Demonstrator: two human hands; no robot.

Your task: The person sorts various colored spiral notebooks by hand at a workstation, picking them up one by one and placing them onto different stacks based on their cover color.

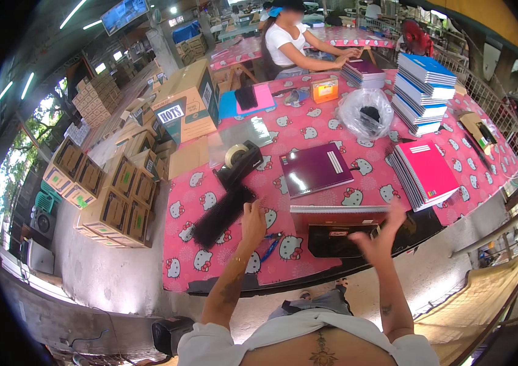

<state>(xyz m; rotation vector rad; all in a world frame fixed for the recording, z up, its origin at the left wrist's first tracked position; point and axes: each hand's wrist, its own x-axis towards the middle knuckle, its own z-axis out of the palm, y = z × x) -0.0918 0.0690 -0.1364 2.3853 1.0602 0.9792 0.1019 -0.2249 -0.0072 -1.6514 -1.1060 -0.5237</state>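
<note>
My left hand (254,224) is closed beside the upper end of a bundle of thin black strands (223,218); whatever is between its fingers, if anything, is too small to make out. My right hand (382,236) is open, thumb and fingers spread, at the right end of a spiral notebook (339,215) raised with its spine up over a black board (326,243). Whether the hand touches the notebook I cannot tell. Behind it a purple notebook (315,169) lies flat. A blue-handled tool (271,246) rests between my left hand and the board.
A tape dispenser (239,165) stands behind the strands. Stacks of pink notebooks (427,174) and blue notebooks (420,91) occupy the right side, near a clear plastic bag (364,116). A large carton (187,100) stands back left. A co-worker (295,46) handles purple notebooks across the table.
</note>
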